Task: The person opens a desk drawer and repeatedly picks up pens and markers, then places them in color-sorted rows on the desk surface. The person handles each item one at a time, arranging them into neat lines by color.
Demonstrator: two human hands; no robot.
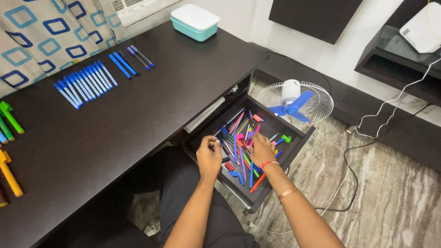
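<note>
Bare forearms; right hand (262, 149) wears a red thread and, farther up the arm from it, a copper-coloured bangle (287, 193); dark trousers (183, 193).

The open drawer (275, 158) is crowded: loose pens and markers (243, 142) cover most of its floor, and both the left hand (209, 156) and the right hand (262, 149) already fill its middle — bare bottom shows only at the back right corner. Above its rear, the worktop (138, 124) edge overhangs. Just beyond the drawer's far side stands a floor fan (294, 103), blocking that approach. On the worktop, a wide dark stretch lies open between the row of blue pens (92, 78) and the front edge — the teal box (195, 22) sits well apart.
</note>
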